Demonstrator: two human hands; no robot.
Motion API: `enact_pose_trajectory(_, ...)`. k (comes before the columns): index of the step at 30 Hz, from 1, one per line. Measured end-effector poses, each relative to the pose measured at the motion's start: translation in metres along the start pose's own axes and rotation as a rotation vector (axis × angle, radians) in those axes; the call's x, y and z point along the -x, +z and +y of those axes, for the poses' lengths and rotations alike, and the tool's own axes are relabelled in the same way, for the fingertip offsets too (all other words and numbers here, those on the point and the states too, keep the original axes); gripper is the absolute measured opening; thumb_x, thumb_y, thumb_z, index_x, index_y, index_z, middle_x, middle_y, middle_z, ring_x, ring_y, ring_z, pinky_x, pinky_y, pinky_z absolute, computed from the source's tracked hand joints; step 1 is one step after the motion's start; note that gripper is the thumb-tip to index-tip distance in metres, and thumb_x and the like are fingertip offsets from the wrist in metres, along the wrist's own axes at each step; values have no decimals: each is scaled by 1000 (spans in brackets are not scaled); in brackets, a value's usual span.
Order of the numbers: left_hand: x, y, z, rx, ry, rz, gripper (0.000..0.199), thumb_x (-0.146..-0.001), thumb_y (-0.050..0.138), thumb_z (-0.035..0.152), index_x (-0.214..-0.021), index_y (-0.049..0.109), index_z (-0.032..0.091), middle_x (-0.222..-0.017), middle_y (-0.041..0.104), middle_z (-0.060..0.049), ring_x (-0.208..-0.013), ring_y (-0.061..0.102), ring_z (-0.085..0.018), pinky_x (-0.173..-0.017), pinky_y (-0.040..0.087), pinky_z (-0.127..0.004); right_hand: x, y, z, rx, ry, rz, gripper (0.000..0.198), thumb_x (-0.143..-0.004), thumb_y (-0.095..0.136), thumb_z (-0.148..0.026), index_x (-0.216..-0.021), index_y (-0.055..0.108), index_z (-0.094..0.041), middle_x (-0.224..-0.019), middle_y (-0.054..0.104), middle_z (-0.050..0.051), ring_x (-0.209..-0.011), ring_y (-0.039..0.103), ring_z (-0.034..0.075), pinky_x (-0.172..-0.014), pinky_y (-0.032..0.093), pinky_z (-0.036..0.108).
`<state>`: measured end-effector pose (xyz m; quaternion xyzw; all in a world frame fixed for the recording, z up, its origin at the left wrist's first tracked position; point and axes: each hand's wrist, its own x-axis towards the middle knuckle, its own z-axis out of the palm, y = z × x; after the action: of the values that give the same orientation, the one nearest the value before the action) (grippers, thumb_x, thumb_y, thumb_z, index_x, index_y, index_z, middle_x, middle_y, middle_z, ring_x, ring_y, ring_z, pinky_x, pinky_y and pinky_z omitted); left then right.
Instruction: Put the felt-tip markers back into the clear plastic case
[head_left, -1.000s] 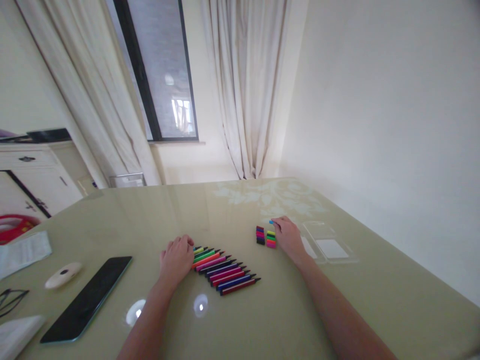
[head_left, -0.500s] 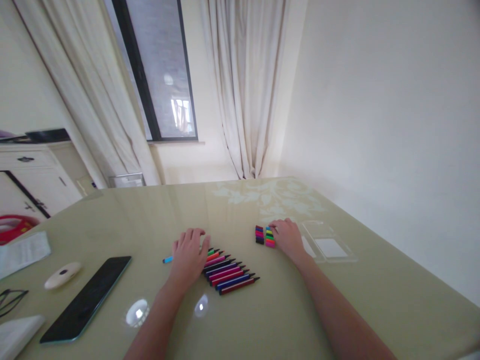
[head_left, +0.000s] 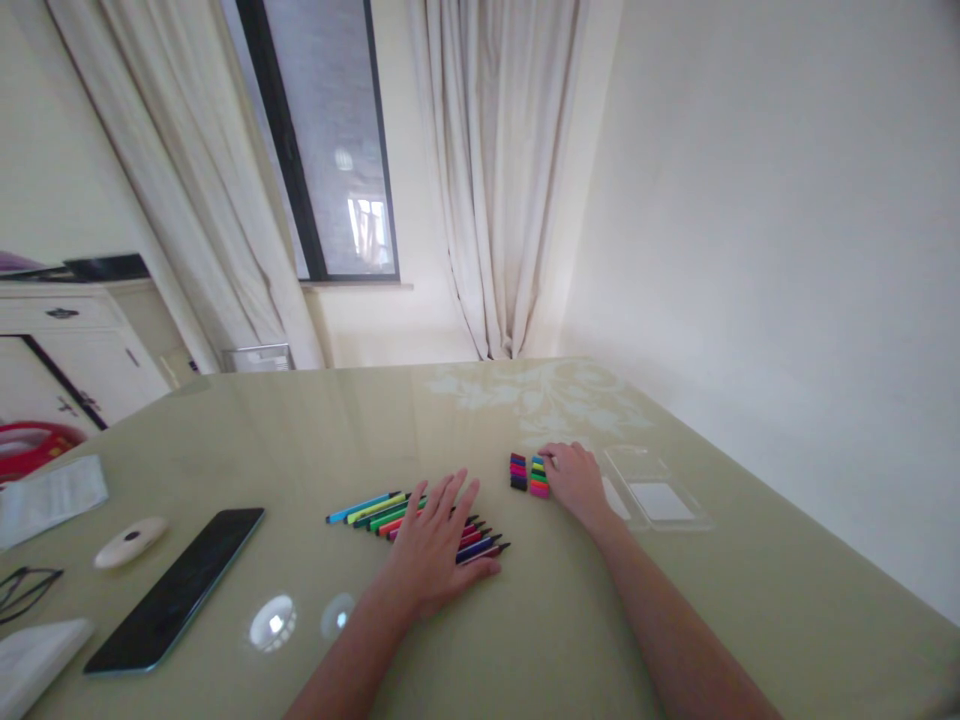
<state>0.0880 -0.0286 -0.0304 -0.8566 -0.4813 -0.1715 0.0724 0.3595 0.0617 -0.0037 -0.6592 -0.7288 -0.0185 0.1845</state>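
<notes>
Several uncapped felt-tip pens [head_left: 375, 508] lie side by side in a slanting row on the table, tips toward the far right. My left hand [head_left: 435, 540] rests over the row with its fingers spread, covering the middle pens. To the right, coloured pen caps stand in two short columns, a darker column [head_left: 518, 472] and a brighter column [head_left: 538, 480]. Against the brighter caps my right hand [head_left: 576, 478] has its fingertips bent; whether anything is between them is hidden.
A clear plastic case [head_left: 667, 500] lies open beyond my right wrist. At left are a black phone [head_left: 180, 590], an oval white object [head_left: 130, 543], glasses [head_left: 26, 590], a white sheet [head_left: 56, 500] and a white box-like thing [head_left: 41, 660]. A wall bounds the right.
My left hand has moved right and spread its fingers over the pens, uncovering the blue, yellow and green ones at the left end. My right hand has stayed by the caps.
</notes>
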Motion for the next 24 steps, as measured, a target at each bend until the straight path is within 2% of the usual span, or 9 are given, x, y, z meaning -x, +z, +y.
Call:
enact_pose_trajectory(6,-3,3,-8,1,-33,0,94,-90,40,81,-163,25,24,-163,38,-14,-148,37,-34,-124,15,-56,0,2,1,-29,-13,31,28,-97,51,-20,-104,78,-23,-108,78,7,-103,64,27,-89,43,36)
enact_pose_trajectory(9,-5,0,-12,-1,-39,6,91,-91,40,79,-162,25,24,-164,38,-14,-148,37,-33,-125,14,-56,-1,2,4,-70,-3,93,29,-96,50,-20,-106,77,-22,-111,77,7,-105,64,26,-92,43,36)
enact_pose_trajectory(13,-6,-3,-8,-20,-66,56,93,-90,40,81,-161,29,22,-163,38,-14,-147,38,-35,-124,16,-58,-4,-3,9,-194,78,223,32,-94,47,-20,-111,74,-19,-113,76,8,-98,66,24,-92,45,35)
enact_pose_trajectory(17,-5,3,5,-45,-74,110,100,-86,41,85,-162,27,22,-165,35,-16,-149,36,-36,-124,12,-59,-5,-12,18,-309,197,319,36,-95,42,-25,-113,71,-15,-111,75,11,-92,67,23,-89,47,35)
enact_pose_trajectory(20,-4,11,11,-64,-89,140,99,-86,42,84,-163,24,23,-165,34,-15,-149,34,-36,-125,10,-60,-3,-18,23,-248,306,273,35,-93,44,-23,-114,70,-15,-107,75,13,-94,68,24,-85,47,34)
enact_pose_trajectory(24,-6,15,11,-66,-160,152,96,-88,44,81,-162,27,22,-164,37,-16,-148,36,-37,-124,11,-61,3,-21,25,-119,390,101,26,-92,50,-29,-102,72,-20,-96,75,13,-88,70,27,-71,46,33)
